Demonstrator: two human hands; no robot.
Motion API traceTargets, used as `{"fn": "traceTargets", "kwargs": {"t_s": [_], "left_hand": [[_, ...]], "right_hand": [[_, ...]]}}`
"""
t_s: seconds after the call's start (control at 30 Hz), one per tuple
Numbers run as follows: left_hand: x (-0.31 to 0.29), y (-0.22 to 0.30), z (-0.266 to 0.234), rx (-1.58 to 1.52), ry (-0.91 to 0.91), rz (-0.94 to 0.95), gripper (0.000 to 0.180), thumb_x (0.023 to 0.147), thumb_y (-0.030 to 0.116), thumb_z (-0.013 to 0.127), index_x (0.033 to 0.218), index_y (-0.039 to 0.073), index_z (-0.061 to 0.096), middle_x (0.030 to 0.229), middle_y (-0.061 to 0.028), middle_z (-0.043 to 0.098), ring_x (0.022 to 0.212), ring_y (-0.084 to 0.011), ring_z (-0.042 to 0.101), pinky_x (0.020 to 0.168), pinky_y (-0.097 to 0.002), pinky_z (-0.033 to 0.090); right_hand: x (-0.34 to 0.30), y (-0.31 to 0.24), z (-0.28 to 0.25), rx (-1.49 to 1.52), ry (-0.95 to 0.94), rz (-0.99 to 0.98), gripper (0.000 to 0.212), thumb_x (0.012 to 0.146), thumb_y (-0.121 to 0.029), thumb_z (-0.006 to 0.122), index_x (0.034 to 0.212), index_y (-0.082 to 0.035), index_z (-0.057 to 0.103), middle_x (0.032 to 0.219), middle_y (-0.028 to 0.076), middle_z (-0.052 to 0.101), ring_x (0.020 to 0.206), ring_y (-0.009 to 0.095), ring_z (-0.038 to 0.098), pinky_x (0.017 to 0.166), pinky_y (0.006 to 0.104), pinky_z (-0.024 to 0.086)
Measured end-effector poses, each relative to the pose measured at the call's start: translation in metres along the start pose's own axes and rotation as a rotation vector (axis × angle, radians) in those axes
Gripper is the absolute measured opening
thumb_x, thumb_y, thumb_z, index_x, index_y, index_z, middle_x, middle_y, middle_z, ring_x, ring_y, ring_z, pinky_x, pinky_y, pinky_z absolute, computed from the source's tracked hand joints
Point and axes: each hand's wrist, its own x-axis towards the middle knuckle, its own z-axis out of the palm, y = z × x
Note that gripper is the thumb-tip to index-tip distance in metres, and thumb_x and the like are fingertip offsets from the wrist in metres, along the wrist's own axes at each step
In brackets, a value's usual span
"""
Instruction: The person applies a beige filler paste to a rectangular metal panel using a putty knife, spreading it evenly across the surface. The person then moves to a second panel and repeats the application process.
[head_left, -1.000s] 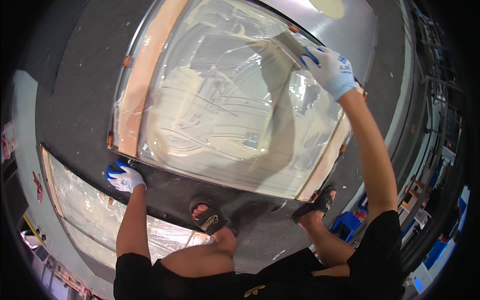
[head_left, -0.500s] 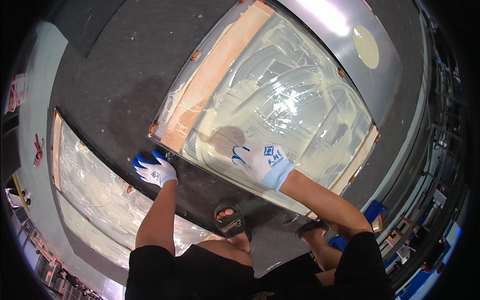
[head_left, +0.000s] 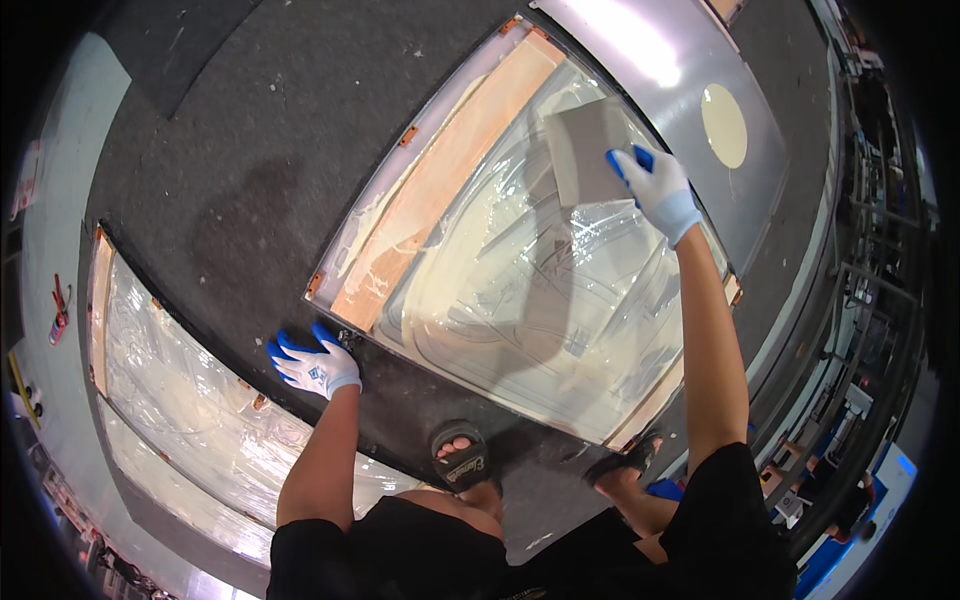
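My right hand (head_left: pixel 657 190), in a white and blue glove, grips one edge of a flat grey rectangular spreader (head_left: pixel 597 150). The spreader's left side is coated with cream paste, and it is over the far part of a framed panel. Cream paste (head_left: pixel 470 290) lies across that panel in glossy, curved streaks. Along the panel's left side runs a light wooden strip (head_left: pixel 450 180). My left hand (head_left: pixel 312 365), gloved alike, has its fingers spread on the dark surface beside the panel's near left corner and holds nothing.
A second paste-covered panel (head_left: pixel 190 390) lies at the lower left. Beyond the first panel is a shiny metal sheet (head_left: pixel 690 110) with a cream paste puddle (head_left: pixel 724 125). Orange clips (head_left: pixel 409 135) sit along the frame. Red-handled pliers (head_left: pixel 60 308) lie far left. My sandalled foot (head_left: pixel 462 455) stands close by.
My right hand has swept from the panel's near middle to its far right, bringing the grey spreader into plain view. Paste there is spread differently. My left hand stays nearly in place.
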Motion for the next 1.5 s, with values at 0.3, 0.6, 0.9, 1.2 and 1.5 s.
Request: {"fn": "traceTargets", "kwargs": {"t_s": [0.3,0.6,0.9,1.2,1.5], "left_hand": [[0.0,0.002,-0.002,0.021,-0.031,-0.022,0.075,0.102,0.048,0.059,0.156,0.004,0.031,0.162,-0.0239,0.032,0.146,-0.0444,0.036,0.118,-0.0585,0.03],[0.001,0.002,-0.005,-0.001,-0.063,-0.028,0.077,0.102,0.047,0.06,0.157,0.004,0.029,0.163,-0.0247,0.03,0.148,-0.045,0.034,0.121,-0.0587,0.027],[0.002,0.001,-0.006,-0.004,-0.083,-0.009,0.078,0.102,0.047,0.059,0.158,0.003,0.026,0.163,-0.0261,0.028,0.148,-0.0455,0.032,0.12,-0.06,0.027],[0.003,0.001,-0.006,0.01,-0.08,-0.007,0.079,0.102,0.047,0.058,0.158,0.002,0.025,0.162,-0.0275,0.028,0.148,-0.0462,0.033,0.12,-0.0593,0.027],[0.003,0.001,-0.008,0.007,-0.11,-0.01,0.08,0.102,0.049,0.058,0.157,0.002,0.025,0.162,-0.0273,0.028,0.149,-0.0458,0.032,0.12,-0.0589,0.027]], "right_hand": [[0.062,-0.075,0.06,0.405,0.218,0.055,0.037,0.096,-0.036,0.071,0.085,-0.001,0.071,0.065,0.003,0.061,0.053,0.012,0.062,0.048,0.0277,0.048],[0.104,-0.105,0.116,0.261,0.248,0.165,0.043,0.087,-0.039,0.072,0.071,0.001,0.072,0.065,0.008,0.07,0.054,0.016,0.066,0.054,0.0311,0.055],[0.111,-0.115,0.079,0.1,0.16,0.122,0.037,0.084,-0.033,0.064,0.077,0.002,0.073,0.067,0.012,0.071,0.059,0.021,0.069,0.062,0.0353,0.056],[0.126,-0.135,0.078,-0.005,0.175,0.143,0.037,0.088,-0.037,0.065,0.078,-0.002,0.071,0.067,0.007,0.068,0.058,0.015,0.064,0.056,0.0314,0.052],[0.127,-0.144,0.094,-0.076,0.103,0.177,0.038,0.087,-0.036,0.063,0.081,-0.001,0.075,0.072,0.011,0.074,0.07,0.021,0.074,0.073,0.0342,0.058]]}}
